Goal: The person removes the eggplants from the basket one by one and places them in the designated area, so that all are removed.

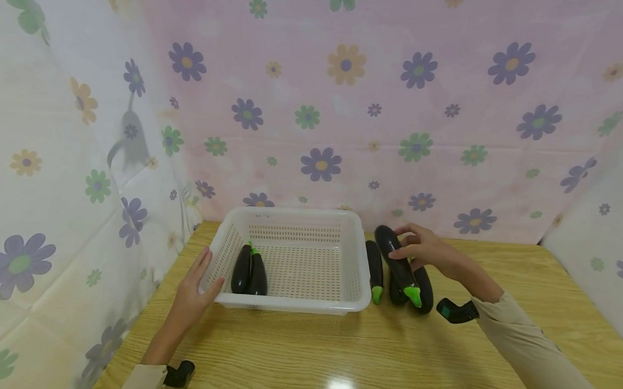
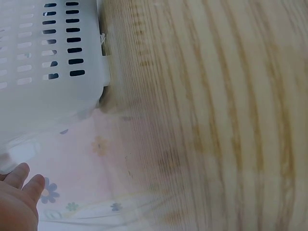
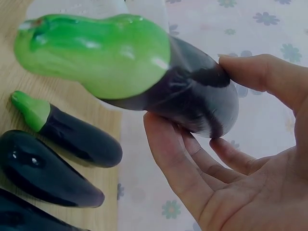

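Right grip (image 1: 425,248) pinches a glossy, elongated eggplant (image 1: 401,270).

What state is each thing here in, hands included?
Held eggplant: lifted, green end nearer the person.
Right hand: thumb and fingers holding that eggplant.
White basket: upright, open-topped, partly filled.
Two basket eggplants: lying side by side inside, at left.
Left hand: at the basket's near left corner, fingers extended.
Three other eggplants: lying on the table.
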The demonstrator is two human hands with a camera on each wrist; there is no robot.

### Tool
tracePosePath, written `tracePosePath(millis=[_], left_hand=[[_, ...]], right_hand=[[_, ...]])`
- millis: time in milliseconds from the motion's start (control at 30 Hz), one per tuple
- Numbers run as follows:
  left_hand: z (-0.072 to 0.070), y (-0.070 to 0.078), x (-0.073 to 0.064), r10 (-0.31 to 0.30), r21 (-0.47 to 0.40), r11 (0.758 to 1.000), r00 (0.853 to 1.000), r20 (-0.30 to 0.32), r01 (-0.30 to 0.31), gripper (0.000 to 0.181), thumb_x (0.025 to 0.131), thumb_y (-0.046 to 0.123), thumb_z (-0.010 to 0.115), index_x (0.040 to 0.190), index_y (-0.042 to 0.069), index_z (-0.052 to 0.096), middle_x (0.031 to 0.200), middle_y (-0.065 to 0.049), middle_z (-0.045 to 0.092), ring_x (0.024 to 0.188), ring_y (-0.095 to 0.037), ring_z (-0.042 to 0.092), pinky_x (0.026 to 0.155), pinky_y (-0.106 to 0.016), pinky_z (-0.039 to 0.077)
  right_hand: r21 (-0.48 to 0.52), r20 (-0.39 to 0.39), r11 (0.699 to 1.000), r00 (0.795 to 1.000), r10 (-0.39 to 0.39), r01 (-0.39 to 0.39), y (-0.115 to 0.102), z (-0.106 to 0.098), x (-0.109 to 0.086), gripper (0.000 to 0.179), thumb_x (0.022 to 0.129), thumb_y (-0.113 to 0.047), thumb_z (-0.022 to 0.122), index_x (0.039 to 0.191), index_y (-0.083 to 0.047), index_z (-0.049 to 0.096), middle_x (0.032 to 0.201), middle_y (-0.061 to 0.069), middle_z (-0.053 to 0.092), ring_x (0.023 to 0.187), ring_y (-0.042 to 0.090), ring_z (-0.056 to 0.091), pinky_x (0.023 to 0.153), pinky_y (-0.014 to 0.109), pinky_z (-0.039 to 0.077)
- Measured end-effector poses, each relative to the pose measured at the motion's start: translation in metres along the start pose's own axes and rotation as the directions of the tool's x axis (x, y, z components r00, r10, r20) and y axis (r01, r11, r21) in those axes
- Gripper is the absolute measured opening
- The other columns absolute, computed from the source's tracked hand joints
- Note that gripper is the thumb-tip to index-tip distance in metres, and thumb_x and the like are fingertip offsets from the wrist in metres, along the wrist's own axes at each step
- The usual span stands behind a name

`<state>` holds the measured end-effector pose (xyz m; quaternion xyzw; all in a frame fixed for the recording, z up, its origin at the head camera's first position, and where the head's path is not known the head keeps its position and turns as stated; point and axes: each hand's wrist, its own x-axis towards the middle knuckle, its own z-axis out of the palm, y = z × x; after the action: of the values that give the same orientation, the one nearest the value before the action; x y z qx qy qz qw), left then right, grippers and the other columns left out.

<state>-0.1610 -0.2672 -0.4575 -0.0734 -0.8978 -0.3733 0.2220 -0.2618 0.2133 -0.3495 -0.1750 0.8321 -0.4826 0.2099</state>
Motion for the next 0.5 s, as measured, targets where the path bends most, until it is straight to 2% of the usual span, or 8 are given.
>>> tracePosePath(millis=[233, 500], left_hand=[[0.0, 0.0, 0.001, 0.0, 0.001, 1.0, 1.0, -0.005, 0.0, 0.069, 0.083, 0.029, 0.06, 0.139, 0.008, 0.025, 0.145, 0.002, 0.017, 0.13, -0.026, 0.018, 0.097, -0.053, 0.024], [0.0, 0.0, 0.001, -0.006, 0.001, 1.0, 1.0, -0.002, 0.006, 0.069, 0.083, 0.028, 0.06, 0.139, 0.007, 0.025, 0.145, 0.001, 0.017, 0.13, -0.027, 0.018, 0.097, -0.054, 0.023]], right_hand=[[0.013, -0.006, 1.0, 1.0, 0.019, -0.018, 0.005, -0.003, -0.003, 0.062, 0.08, -0.031, 0.063, 0.13, -0.011, 0.031, 0.122, 0.018, 0.043, 0.09, 0.029, 0.052, 0.068, 0.039, 0.047], [0.007, -0.014, 0.999, 0.999, 0.041, -0.041, 0.012, -0.008, -0.009, 0.062, 0.08, -0.033, 0.062, 0.13, -0.011, 0.031, 0.123, 0.018, 0.042, 0.095, 0.029, 0.052, 0.075, 0.04, 0.046]])
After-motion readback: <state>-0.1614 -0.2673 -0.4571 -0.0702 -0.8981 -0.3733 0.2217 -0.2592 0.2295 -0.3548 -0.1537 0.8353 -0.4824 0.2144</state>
